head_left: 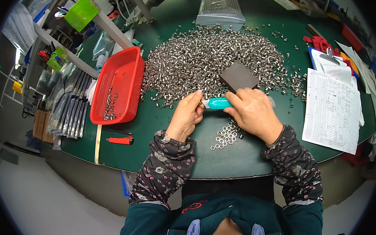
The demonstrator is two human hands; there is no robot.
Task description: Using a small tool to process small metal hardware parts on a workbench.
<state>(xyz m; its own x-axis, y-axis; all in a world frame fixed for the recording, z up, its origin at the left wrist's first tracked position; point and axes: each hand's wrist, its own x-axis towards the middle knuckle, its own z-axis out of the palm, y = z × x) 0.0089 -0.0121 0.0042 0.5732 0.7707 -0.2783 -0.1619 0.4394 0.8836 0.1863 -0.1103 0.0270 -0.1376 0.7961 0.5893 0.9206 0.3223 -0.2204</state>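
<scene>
My right hand point(257, 112) grips a teal-handled utility knife point(219, 104), its blade end pointing left. At that blade, my left hand point(185, 116) is closed in a pinch of thumb and fingers; whatever small piece sits between the fingertips is too hidden to make out. Just below the right hand lies a small group of flat metal rings point(226, 136) on the green table point(160, 152). Beyond both hands spreads a large heap of short shiny metal sleeves point(192, 53). A dark grey rectangular block point(238, 76) rests at the heap's near edge, behind the right hand.
A red plastic basket point(133, 77) with some metal pieces stands left. Nearer lies a red utility knife point(120, 140). Bundled bags of dark rods point(70, 106) lie far left. Printed sheets point(332, 113), a clipboard point(330, 56) and red gloves point(318, 42) lie right. A clear bag point(220, 7) lies behind the heap.
</scene>
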